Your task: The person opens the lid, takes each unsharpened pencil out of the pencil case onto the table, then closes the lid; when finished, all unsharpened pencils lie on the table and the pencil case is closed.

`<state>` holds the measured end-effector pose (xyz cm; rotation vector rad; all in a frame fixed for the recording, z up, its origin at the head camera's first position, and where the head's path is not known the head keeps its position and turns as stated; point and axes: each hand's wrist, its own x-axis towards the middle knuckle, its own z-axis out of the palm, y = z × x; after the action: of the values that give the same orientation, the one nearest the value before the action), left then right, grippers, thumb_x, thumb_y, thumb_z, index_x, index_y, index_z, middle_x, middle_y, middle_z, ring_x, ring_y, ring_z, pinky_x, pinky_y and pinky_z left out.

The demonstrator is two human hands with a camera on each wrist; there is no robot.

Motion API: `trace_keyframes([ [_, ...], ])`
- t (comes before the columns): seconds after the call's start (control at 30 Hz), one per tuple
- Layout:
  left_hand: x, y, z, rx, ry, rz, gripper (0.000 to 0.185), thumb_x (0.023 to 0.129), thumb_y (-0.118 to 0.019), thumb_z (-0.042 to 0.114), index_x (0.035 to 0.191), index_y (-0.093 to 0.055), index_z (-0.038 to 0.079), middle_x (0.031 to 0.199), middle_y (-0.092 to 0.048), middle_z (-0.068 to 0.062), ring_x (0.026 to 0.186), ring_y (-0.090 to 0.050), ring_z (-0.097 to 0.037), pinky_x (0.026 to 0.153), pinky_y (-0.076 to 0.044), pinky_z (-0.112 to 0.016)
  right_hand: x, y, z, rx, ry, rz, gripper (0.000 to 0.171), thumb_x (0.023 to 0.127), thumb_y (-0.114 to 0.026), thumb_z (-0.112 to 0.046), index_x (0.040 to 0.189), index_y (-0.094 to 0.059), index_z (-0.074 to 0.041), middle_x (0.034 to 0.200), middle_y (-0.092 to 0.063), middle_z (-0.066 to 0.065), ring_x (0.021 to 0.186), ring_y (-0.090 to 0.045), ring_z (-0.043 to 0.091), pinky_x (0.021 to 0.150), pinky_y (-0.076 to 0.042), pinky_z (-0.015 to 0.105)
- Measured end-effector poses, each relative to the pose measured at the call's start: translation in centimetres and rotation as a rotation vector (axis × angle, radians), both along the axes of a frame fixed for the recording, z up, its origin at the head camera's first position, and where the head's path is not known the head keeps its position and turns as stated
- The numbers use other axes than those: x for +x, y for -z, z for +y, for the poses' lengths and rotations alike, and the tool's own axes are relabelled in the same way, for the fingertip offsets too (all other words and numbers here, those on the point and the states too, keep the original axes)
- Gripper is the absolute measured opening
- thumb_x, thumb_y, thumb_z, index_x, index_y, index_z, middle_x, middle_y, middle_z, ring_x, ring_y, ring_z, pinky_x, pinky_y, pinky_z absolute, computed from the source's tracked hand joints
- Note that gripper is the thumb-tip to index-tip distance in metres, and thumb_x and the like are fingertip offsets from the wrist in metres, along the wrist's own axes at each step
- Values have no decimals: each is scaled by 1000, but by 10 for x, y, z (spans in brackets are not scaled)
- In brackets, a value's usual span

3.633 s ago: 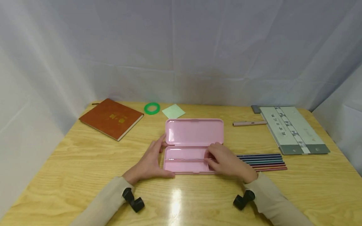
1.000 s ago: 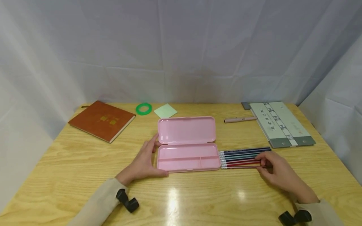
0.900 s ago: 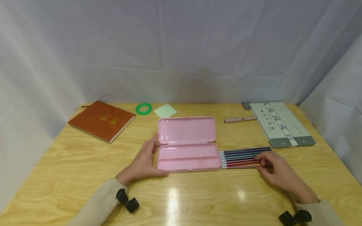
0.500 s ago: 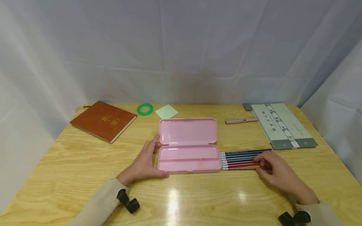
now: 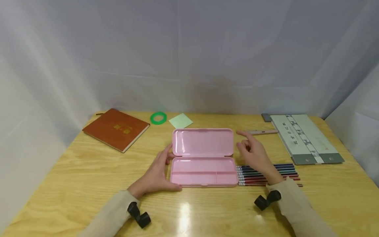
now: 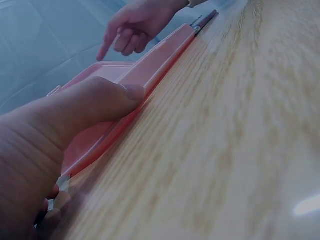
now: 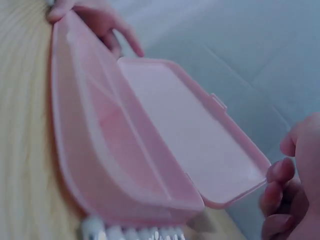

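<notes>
I see the pink pencil case [image 5: 203, 157] lying open at the middle of the wooden table [image 5: 74, 171], lid flat behind the tray, with my left hand [image 5: 157, 171] resting against its left end, thumb on the front edge and fingers straight at the hinge corner. My right hand [image 5: 255, 156] hovers just right of the case above the row of coloured pencils [image 5: 284, 171], forefinger extended, other fingers loosely curled, holding nothing. Beyond it lies a pink pen [image 5: 263, 132]; a brown notebook [image 5: 116, 129] sits far left.
</notes>
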<state>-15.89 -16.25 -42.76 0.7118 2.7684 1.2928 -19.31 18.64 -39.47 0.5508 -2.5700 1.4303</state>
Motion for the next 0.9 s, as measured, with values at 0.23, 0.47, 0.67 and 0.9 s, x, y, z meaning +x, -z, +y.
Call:
trace_keyframes([
  [0.23, 1, -3, 2, 23, 0, -16, 142, 44, -95, 37, 155, -10, 13, 125, -52, -2, 101, -41, -17, 89, -41, -35, -16, -1, -11, -266, -3, -407, 45, 105, -32, -24, 129, -42, 13, 55, -38, -6, 49, -33, 6, 51, -28, 24],
  [0.47, 5, -2, -1, 9, -1, -26, 142, 46, -94, 39, 155, -8, 10, 125, -49, -6, 106, -44, -18, 93, -42, -41, 9, -5, 1, -289, -168, -403, 62, 106, -17, -37, 125, -48, 13, 57, -38, -7, 50, -31, 14, 53, -25, 33],
  [0.67, 3, -3, -6, -42, 74, 116, 127, 47, -94, 46, 149, -29, 7, 129, -50, -6, 111, -44, -17, 95, -42, -44, 34, 3, 8, 91, -282, -201, 21, 96, -58, -23, 112, -65, -10, 64, -37, -6, 53, -34, 6, 54, -36, 25],
  [0.9, -3, 2, -2, -22, 105, 151, 80, 72, -81, 39, 140, -49, 11, 128, -55, -6, 108, -43, -17, 91, -40, -38, 42, 12, 6, 150, -276, -165, 25, 85, -73, -22, 108, -65, -15, 63, -35, -8, 55, -32, 1, 57, -37, 21],
])
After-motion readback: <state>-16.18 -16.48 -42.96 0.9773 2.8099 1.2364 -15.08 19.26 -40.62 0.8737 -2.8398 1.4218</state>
